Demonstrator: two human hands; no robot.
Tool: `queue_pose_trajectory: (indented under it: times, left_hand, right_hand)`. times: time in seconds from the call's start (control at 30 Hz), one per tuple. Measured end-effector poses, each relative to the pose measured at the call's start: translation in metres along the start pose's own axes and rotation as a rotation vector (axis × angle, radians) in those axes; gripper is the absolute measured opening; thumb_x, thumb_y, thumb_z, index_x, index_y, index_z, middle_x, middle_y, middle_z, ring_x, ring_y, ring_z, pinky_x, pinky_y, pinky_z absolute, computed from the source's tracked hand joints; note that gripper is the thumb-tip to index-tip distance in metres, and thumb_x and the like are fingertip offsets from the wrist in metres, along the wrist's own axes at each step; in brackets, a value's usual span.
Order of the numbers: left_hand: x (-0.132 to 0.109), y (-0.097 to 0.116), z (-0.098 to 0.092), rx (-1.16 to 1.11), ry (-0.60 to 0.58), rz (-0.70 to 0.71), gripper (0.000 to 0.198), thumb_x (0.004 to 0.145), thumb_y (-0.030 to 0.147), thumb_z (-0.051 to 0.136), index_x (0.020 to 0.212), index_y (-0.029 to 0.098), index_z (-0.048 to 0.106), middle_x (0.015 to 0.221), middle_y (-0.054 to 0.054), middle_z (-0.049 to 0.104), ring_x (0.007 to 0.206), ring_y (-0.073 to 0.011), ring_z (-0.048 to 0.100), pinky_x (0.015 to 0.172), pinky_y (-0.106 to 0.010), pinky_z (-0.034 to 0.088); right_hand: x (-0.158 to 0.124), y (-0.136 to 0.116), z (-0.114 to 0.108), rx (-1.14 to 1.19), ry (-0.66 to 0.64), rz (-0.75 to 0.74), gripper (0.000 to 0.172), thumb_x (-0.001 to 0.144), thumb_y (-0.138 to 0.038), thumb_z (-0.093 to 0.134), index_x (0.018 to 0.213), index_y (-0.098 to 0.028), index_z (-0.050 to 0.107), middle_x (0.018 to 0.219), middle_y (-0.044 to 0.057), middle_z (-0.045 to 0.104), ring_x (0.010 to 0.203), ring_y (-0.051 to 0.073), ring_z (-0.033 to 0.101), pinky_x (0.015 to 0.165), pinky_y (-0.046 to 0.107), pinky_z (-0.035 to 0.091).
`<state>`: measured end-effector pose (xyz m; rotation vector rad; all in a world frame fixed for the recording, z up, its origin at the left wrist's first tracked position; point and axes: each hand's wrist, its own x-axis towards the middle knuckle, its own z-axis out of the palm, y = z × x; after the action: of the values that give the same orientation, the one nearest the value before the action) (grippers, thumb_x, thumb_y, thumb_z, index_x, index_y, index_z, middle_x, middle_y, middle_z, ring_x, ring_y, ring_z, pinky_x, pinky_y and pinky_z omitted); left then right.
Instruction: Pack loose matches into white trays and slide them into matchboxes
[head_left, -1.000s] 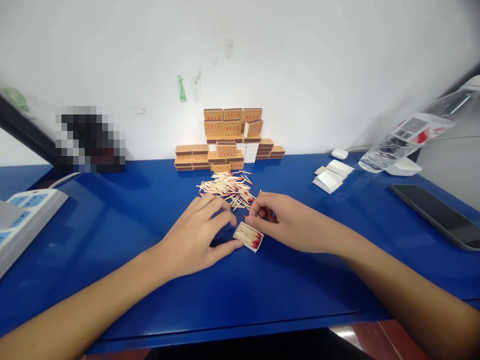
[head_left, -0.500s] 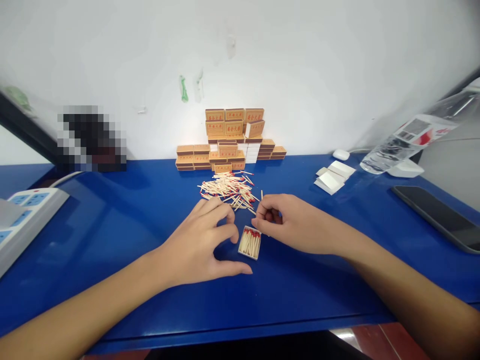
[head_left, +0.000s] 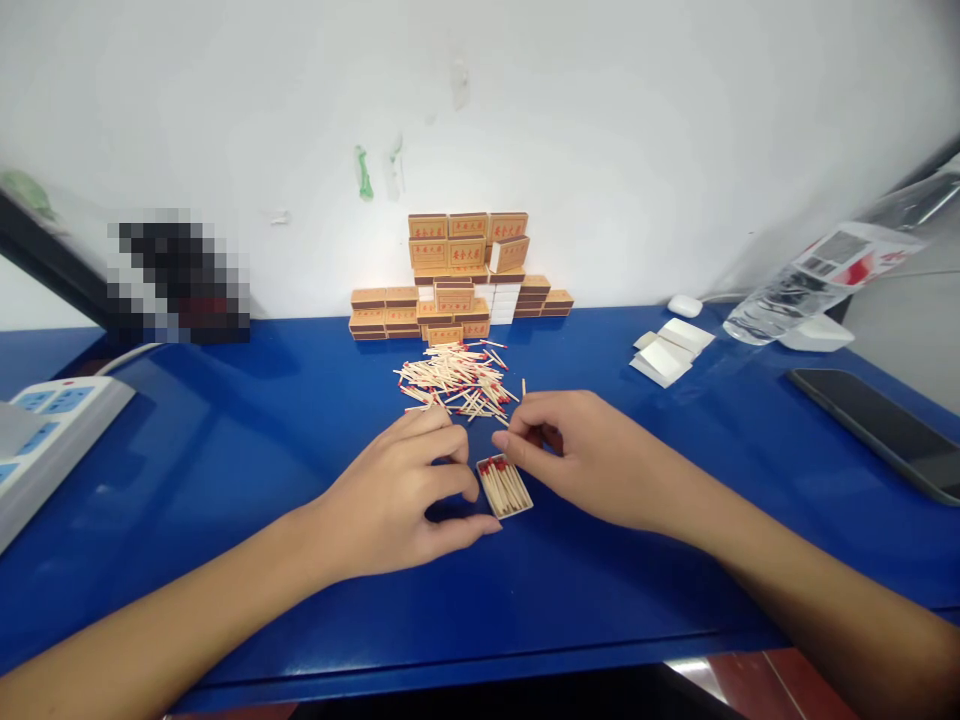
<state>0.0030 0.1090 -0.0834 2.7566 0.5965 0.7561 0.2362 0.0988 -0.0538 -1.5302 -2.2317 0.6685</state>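
Observation:
A small open matchbox tray point(head_left: 530, 492) lies on the blue table, filled with matches point(head_left: 504, 488) whose red heads point away from me. My left hand point(head_left: 420, 490) is at its lower left corner, index finger by the left side and thumb tip against the near edge. Just beyond the tray's upper right corner is my right hand point(head_left: 574, 445), fingers curled and thumb close to the index finger. Whatever it pinches, if anything, is hidden. Behind both hands spreads a loose pile of red-headed matches point(head_left: 454, 375).
Stacked matchboxes point(head_left: 466, 252) stand against the wall behind the pile. Folded white card pieces point(head_left: 670, 352), a white earbud case point(head_left: 684, 305), a tilted plastic bottle point(head_left: 795, 285) and a phone point(head_left: 877, 425) are to the right. A power strip point(head_left: 67, 430) sits at the left.
The tray has turned, its near end swinging right. My left thumb has moved up to the tray's near edge, narrowing the gap to the index finger. My right hand has shifted slightly left.

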Motion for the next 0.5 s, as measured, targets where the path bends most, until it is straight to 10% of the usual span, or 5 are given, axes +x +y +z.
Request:
queue_pose_trajectory:
  times: [0.5]
  left_hand:
    - [0.000, 0.000, -0.001, 0.040, 0.019, -0.037, 0.030, 0.093, 0.043, 0.076, 0.110, 0.019, 0.075, 0.096, -0.006, 0.062, 0.087, -0.0207, 0.055, 0.082, -0.038, 0.046]
  right_hand:
    - [0.019, 0.025, 0.009, -0.188, 0.014, 0.048, 0.016, 0.094, -0.032, 0.065, 0.084, -0.020, 0.068, 0.088, 0.005, 0.069, 0.076, 0.019, 0.059, 0.067, 0.032, 0.040]
